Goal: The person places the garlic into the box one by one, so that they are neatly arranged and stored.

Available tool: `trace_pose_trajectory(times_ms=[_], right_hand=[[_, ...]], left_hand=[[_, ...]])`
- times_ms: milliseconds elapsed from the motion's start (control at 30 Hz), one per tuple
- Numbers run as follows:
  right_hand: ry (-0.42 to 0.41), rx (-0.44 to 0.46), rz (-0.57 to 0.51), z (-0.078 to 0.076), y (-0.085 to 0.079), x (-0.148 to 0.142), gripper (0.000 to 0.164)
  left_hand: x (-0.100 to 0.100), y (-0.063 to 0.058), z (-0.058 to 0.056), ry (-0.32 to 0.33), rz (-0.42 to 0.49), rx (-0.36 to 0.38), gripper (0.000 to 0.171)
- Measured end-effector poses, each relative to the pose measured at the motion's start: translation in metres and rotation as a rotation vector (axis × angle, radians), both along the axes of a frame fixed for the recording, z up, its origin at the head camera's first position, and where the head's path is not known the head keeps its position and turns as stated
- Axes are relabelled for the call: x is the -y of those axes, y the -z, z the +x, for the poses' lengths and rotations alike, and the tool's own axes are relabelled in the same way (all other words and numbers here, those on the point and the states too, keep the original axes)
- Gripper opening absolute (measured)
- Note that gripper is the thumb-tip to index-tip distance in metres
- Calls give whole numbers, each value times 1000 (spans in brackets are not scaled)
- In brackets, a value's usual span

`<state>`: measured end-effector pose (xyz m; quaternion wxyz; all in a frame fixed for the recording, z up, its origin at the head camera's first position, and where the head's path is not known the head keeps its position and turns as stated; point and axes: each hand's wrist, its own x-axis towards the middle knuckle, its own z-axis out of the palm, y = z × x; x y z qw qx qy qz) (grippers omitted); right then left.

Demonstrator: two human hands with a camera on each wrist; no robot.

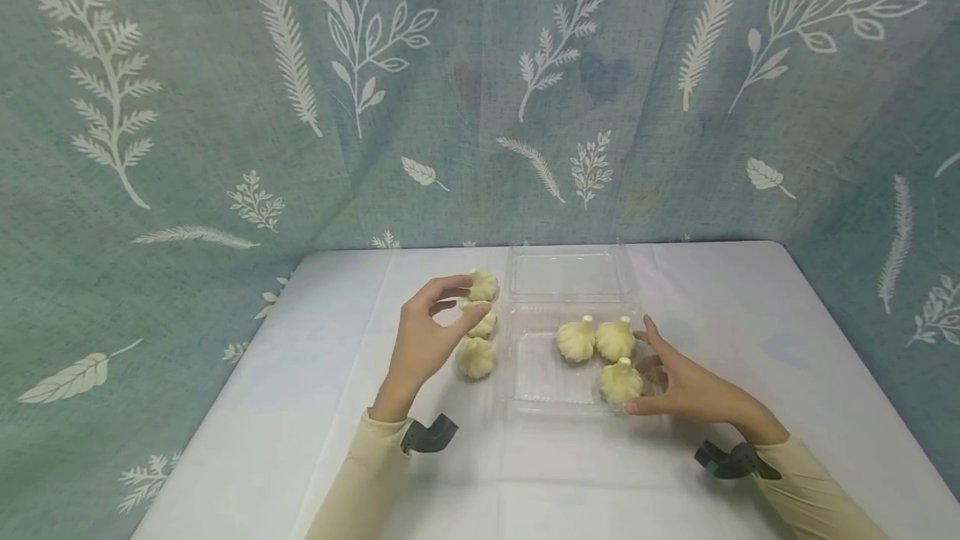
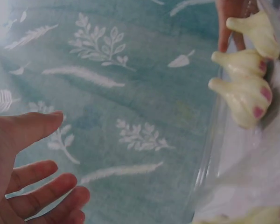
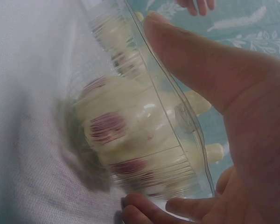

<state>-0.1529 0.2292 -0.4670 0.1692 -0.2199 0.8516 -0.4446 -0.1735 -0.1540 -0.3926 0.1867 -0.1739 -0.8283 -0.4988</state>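
A clear plastic clamshell box (image 1: 517,373) lies unfolded, its lid (image 1: 570,277) toward the back. Three garlic bulbs sit in its right half: one at back left (image 1: 576,340), one at back right (image 1: 615,338), one in front (image 1: 621,382). My right hand (image 1: 678,382) holds the box's front right corner, thumb at the front rim (image 3: 177,88), fingers along the right side. Left of the box, three more bulbs stand in a column, the nearest bulb (image 1: 475,357) fully visible. Over the farther two, my left hand (image 1: 431,332) hovers with thumb and fingers spread, partly hiding them.
A white cloth (image 1: 337,373) covers the table. Behind it hangs a blue-green curtain (image 1: 465,90) with white leaf prints. Each wrist wears a dark band, one left (image 1: 430,433) and one right (image 1: 731,461).
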Motion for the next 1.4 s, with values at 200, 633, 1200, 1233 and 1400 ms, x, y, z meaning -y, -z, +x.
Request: trace_pose_trajectory(times_ms=[200, 633, 1200, 1233, 1400], right_hand=[[2, 2, 6, 0, 0, -1, 136], [5, 3, 4, 1, 0, 1, 137], [-5, 10, -13, 0, 0, 0, 137], [-5, 9, -13, 0, 1, 0, 137], [-1, 1, -5, 0, 2, -1, 137]], left_hand=[[18, 5, 3, -53, 44, 49, 46], [45, 29, 6, -107, 60, 163, 54], [53, 80, 9, -83, -20, 430, 70], [53, 82, 9, -77, -28, 434, 71], [51, 92, 7, -85, -69, 452, 73]])
